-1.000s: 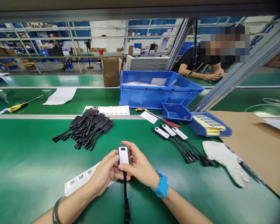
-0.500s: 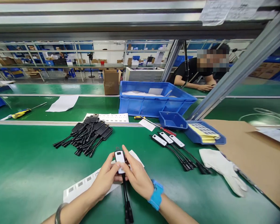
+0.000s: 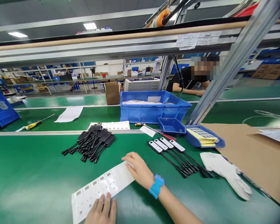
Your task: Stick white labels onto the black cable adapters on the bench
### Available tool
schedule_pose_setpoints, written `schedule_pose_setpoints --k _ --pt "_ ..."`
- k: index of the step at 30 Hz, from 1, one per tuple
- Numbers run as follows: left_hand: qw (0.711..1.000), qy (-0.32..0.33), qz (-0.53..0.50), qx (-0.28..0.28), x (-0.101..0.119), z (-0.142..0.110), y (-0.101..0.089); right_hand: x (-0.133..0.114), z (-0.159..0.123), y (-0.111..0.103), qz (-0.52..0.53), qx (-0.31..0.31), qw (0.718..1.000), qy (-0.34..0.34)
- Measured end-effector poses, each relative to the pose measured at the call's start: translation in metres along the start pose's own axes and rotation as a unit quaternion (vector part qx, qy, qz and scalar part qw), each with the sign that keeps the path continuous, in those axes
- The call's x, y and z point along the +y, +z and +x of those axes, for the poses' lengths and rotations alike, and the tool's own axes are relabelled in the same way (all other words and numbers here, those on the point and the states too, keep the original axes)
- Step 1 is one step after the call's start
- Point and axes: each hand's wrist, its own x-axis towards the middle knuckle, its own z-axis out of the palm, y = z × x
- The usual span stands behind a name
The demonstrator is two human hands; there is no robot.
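Observation:
A white label sheet [image 3: 100, 188] lies on the green belt in front of me. My left hand [image 3: 100, 212] rests flat on its near end, fingers stretched out. My right hand [image 3: 137, 169], with a blue watch at the wrist, lies on the sheet's far end, fingertips touching the paper and nothing held. To the right of that hand, several black cable devices with white labels [image 3: 164, 145] lie side by side. A pile of unlabelled black cable devices [image 3: 93, 141] sits behind the sheet to the left.
A white glove [image 3: 226, 174] lies on the right beside brown cardboard [image 3: 254, 152]. Behind are a large blue crate [image 3: 151, 109], two small blue bins [image 3: 171, 125], one holding yellow-backed label sheets [image 3: 204, 137], and screwdrivers. A person leans on the far bench.
The labelled device that both hands held now lies in the row on the right. Both hands have dropped onto the label sheet. The view has tilted upward.

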Motion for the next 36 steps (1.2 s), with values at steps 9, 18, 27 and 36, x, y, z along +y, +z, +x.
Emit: schedule_pose_setpoints --k 9,18,27,36 --pt "0.994 0.012 -0.027 0.102 -0.014 0.01 0.027 -0.021 -0.006 0.015 -0.058 -0.055 0.997 0.025" --pt "0.996 -0.005 -0.054 0.076 -0.012 0.035 0.027 -0.002 0.008 0.015 -0.022 -0.057 0.994 0.092" --pt "0.993 -0.004 -0.035 0.114 -0.008 0.042 0.034 0.004 0.013 0.007 -0.053 -0.058 0.993 0.09" --pt "0.981 0.011 0.017 0.191 -0.005 0.039 0.036 0.002 0.009 0.006 -0.015 -0.026 0.998 0.053"
